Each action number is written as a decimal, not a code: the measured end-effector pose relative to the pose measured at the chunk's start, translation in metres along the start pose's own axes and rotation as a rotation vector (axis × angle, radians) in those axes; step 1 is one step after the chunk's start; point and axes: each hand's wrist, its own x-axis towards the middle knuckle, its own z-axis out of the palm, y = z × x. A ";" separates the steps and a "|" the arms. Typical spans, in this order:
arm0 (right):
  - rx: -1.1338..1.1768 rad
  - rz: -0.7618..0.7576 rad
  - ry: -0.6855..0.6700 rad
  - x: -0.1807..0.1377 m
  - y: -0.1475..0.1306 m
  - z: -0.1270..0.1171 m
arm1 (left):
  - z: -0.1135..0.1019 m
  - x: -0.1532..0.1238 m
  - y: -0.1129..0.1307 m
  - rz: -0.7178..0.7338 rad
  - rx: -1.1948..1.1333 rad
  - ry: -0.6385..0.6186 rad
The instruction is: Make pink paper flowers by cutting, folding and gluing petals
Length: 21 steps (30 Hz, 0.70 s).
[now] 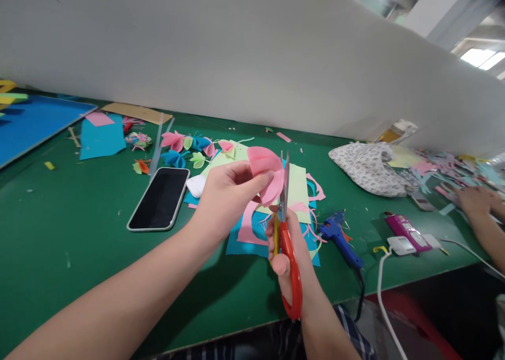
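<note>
Between the thumb and fingers of my left hand [232,189] is a round piece of pink paper [265,163], held up above the table with a fold or slit across it. My right hand [290,244] grips a pair of scissors [291,276] with red handles, a yellow part showing between them. The scissor blades point up and lie against the right edge of the pink paper. Under both hands are blue, pink and pale green paper sheets [298,186] with cut-out curves. Just left of them sits a small white object [196,185].
A smartphone [160,198] lies left, below several folded paper flowers [175,157]. To the right are a blue glue gun [340,239] with its cord, a purple device [408,233], a patterned cloth [369,165] and paper scraps [453,165]. Another person's hands [479,202] are at the far right.
</note>
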 end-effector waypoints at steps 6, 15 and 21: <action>0.086 0.103 0.012 -0.003 -0.009 0.003 | 0.000 0.000 0.000 -0.005 0.013 0.009; -0.191 -0.052 0.042 -0.003 -0.007 0.001 | -0.003 0.001 0.001 -0.003 0.020 -0.027; -0.194 -0.038 0.025 -0.005 -0.012 -0.002 | -0.008 0.004 0.001 -0.006 0.035 -0.025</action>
